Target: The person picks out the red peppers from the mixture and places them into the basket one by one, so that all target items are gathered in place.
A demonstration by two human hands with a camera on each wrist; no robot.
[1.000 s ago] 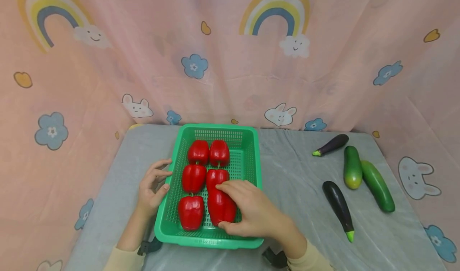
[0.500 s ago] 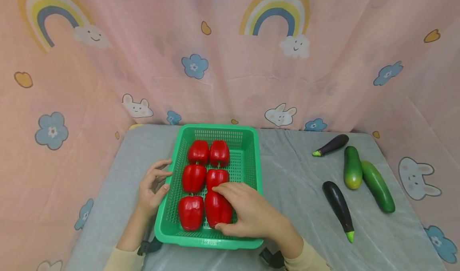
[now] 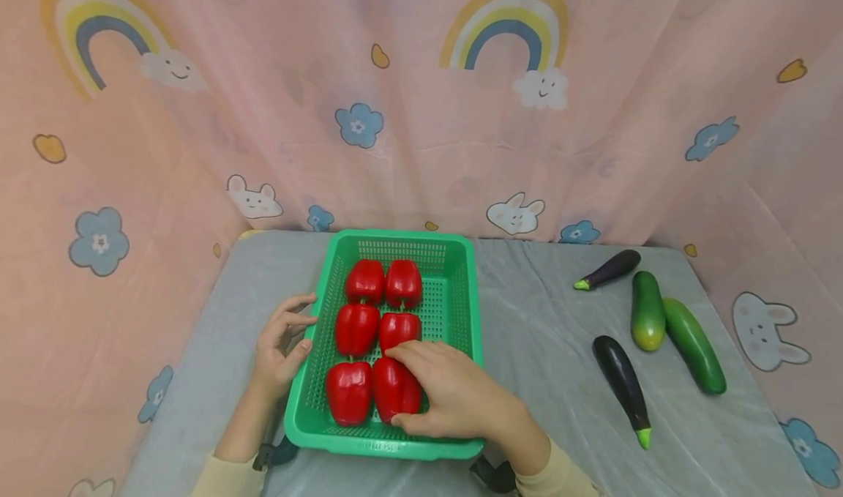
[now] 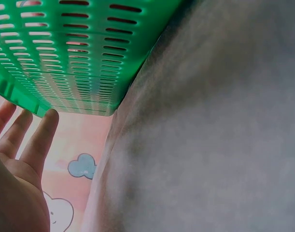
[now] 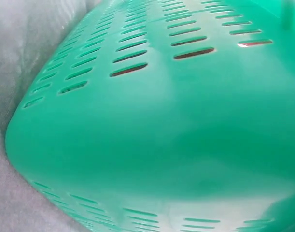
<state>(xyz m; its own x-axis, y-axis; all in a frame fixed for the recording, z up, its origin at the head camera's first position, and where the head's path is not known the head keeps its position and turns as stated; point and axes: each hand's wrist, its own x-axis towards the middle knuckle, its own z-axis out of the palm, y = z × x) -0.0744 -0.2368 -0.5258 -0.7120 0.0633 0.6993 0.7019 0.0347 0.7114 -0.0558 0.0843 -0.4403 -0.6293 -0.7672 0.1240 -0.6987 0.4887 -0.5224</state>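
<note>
A green slotted basket (image 3: 302,402) holds several red bell peppers in two columns. My right hand (image 3: 454,391) grips the nearest bell pepper of the right column (image 3: 394,391), fingers at its far end and thumb at its near end. That pepper sits close against the front-left bell pepper (image 3: 349,393). On the basket's left side my left hand (image 3: 279,347) rests its fingertips at the rim, the fingers fairly straight. In the left wrist view the fingers (image 4: 41,140) touch the rim from outside. The right wrist view has only the basket's outer wall (image 5: 152,130), not the hand.
On the grey cloth (image 3: 527,321) at the right lie a far eggplant (image 3: 614,266), a near eggplant (image 3: 620,380), and two green vegetables like zucchini or cucumbers, one upright-lying (image 3: 648,310) and one slanted (image 3: 694,345). A pink printed curtain (image 3: 421,160) hangs behind.
My right hand has shifted left with the bell pepper, bringing it beside the front-left one and into line with its column. The left hand has stayed at the rim.
</note>
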